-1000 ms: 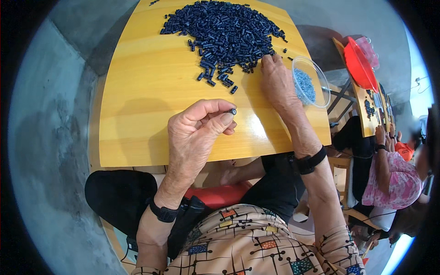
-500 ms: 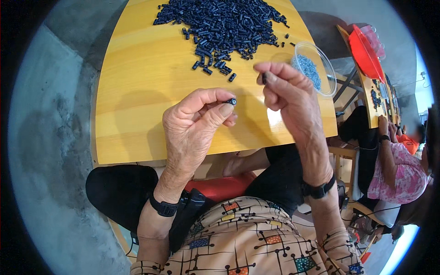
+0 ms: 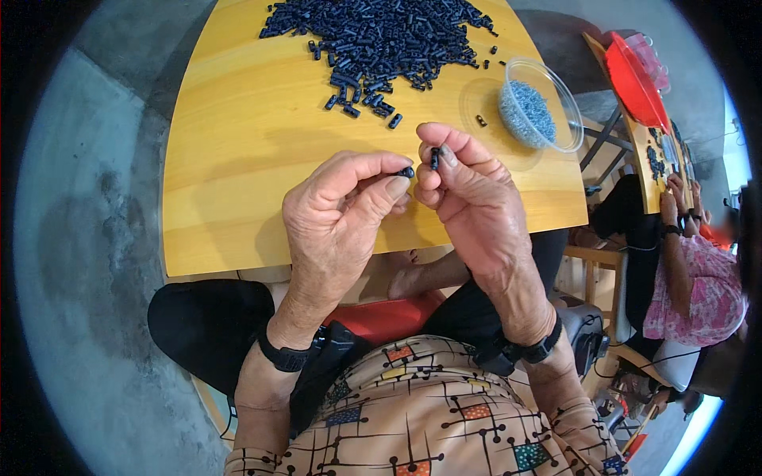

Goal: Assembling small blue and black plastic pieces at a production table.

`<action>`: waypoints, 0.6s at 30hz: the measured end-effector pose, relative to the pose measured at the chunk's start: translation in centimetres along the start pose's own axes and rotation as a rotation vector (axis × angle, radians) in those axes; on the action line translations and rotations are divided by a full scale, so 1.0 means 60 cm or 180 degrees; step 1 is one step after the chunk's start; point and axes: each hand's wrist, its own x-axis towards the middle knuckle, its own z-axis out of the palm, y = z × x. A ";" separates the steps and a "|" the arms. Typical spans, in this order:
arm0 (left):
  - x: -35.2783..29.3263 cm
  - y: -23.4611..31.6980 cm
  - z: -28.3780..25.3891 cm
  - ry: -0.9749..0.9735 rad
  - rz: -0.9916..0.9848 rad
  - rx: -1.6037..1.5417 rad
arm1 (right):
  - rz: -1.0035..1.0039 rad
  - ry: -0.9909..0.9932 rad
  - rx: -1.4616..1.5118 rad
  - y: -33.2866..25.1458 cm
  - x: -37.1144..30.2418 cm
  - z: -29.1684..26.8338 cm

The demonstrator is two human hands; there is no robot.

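Above the near edge of the yellow wooden bench (image 3: 238, 159), the left hand (image 3: 337, 214) is raised, its thumb and forefinger pressed together on a small dark bead-like piece (image 3: 407, 171). Just to the right of it, nearly touching, the right hand (image 3: 468, 198) pinches a short black tube piece (image 3: 434, 158) upright between thumb and forefinger; the remaining fingers of both hands are curled in. Both pieces are held close together, clear of the bench top. At the far side of the bench lies a heap of black tube pieces (image 3: 381, 36), with a few strays near it. Right of the heap, near the bench's right edge, stands a clear plastic bowl (image 3: 540, 103) holding small blue-grey bits. Beyond that edge, another person sits at a second bench (image 3: 647, 151) bearing a red tray (image 3: 631, 79).
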 end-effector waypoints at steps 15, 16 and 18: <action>0.008 -0.014 -0.004 0.0124 -0.0160 -0.0023 | -0.1452 0.0435 -0.3143 -0.023 0.020 -0.078; 0.008 -0.014 -0.005 0.0143 -0.0180 -0.0133 | -0.1575 0.0482 -0.3589 -0.027 0.030 -0.085; 0.006 -0.012 -0.003 0.0151 -0.0239 -0.0129 | -0.1618 0.0446 -0.4048 -0.034 0.046 -0.086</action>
